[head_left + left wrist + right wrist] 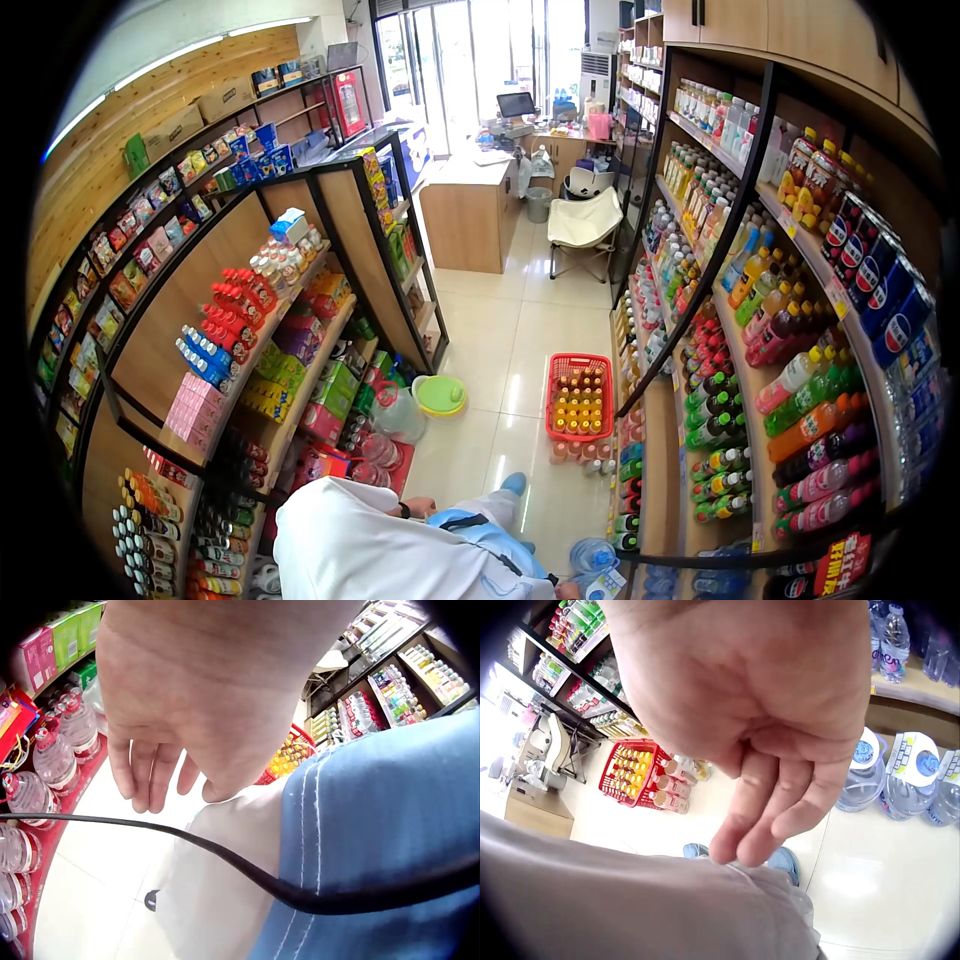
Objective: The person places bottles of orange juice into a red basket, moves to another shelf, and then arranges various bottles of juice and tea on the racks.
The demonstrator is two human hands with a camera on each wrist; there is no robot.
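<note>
In the left wrist view the left hand (187,697) hangs with its fingers loosely bent and nothing between them, beside pale cloth and a blue garment (382,810) crossed by a black strap. The right hand (765,712) shows its palm in the right wrist view, fingers relaxed and holding nothing, above white clothing (630,900). From the head view, the left hand (420,507) is near the lap and the right hand (568,591) is at the bottom edge, close to large water bottles (592,556).
A red basket (581,437) of yellow-capped bottles stands on the tiled floor, with pink bottles beside it. Drink shelves (735,290) line the right, snack shelves (290,375) the left. Farther off are a green-lidded tub (441,395), a folding chair (585,218) and a counter (465,220).
</note>
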